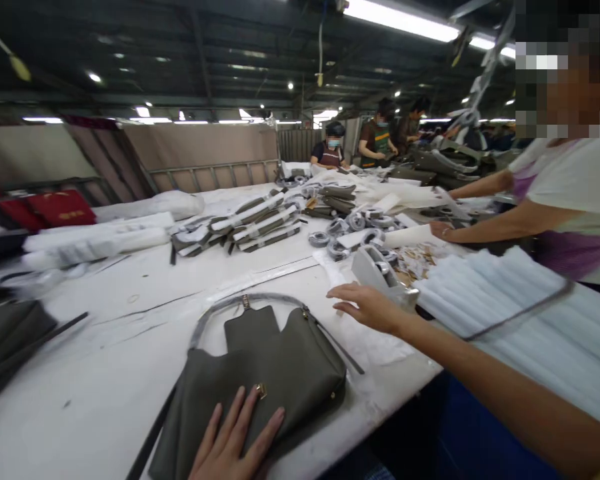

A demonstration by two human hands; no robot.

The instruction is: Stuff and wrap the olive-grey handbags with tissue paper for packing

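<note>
A dark olive handbag (300, 363) lies on the white table (105, 373), its flap folded up and its wrapped handle arched beyond it. My left hand (235, 433) rests on the bag's front with fingers spread, beside a small gold clasp (261, 391). To the right of the bag, my right hand (363, 305) is held over the table with its fingers apart and nothing in them. It is nearest to a grey tape dispenser (375, 272), just beyond it.
Bundled olive straps (260, 223) and wrapped rings (337, 247) lie further back. White foam sheets (505, 300) are stacked at the right, near a person (580, 193) reaching over the table. Another olive bag (15, 333) lies at the left.
</note>
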